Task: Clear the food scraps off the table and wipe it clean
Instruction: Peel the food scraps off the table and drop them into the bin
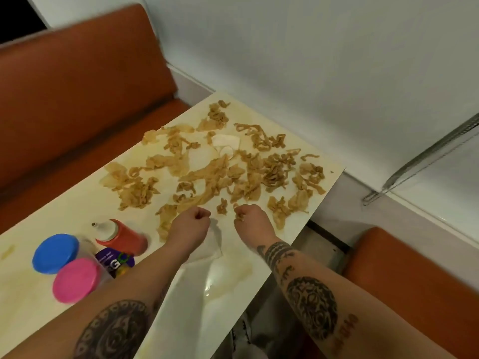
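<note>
Brown scraps (220, 164) lie all over the far end of the tabletop (77, 216). The right hand (252, 222) is curled and pinches one of them near the middle. The left hand (190, 224), just beside it, is curled too; I cannot tell if it holds any. A red bottle (121, 237), a blue lid (55, 253) and a pink lid (76, 279) sit near the left edge.

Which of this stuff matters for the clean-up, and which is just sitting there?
Part of the job:
scraps
table
left hand
right hand, pinching a scrap

Just lying about:
red bottle
blue-lidded tub
pink-lidded tub
purple packet
benches
</note>
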`<state>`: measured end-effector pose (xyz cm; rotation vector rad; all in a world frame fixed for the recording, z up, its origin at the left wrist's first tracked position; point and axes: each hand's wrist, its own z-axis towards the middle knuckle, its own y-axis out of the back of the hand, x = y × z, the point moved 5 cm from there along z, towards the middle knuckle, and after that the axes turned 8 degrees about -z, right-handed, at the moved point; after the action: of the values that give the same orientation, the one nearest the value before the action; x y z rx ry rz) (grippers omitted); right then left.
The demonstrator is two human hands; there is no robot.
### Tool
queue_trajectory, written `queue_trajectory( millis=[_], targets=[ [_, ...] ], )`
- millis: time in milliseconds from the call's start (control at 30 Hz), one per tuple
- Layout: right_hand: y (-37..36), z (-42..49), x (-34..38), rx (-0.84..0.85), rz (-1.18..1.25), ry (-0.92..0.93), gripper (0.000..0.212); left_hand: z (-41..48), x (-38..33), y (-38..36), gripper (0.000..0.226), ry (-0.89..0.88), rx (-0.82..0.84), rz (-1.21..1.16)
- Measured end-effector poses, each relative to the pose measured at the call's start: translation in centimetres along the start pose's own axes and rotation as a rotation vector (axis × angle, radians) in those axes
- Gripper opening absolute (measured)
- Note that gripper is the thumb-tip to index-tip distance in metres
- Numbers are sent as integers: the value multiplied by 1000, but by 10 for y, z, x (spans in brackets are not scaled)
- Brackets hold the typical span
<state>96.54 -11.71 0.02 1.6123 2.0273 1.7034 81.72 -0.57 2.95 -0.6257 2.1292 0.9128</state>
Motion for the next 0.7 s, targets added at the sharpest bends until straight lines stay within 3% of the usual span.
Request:
queue_trajectory(
  millis=[133,267,533,700],
  targets=[
    [-17,25,-2,16,-173,66,42,19,-6,-9,17,-69,-16,150],
    [-22,35,-10,7,-213,67,29,36,-14,-27,20,-129,-9,300],
    [6,11,-26,-112,165,22,16,70,-12,-69,38,-233,67,635],
    [21,6,-29,-109,297,-88,18,70,-13,-76,25,-274,47,677]
  ],
)
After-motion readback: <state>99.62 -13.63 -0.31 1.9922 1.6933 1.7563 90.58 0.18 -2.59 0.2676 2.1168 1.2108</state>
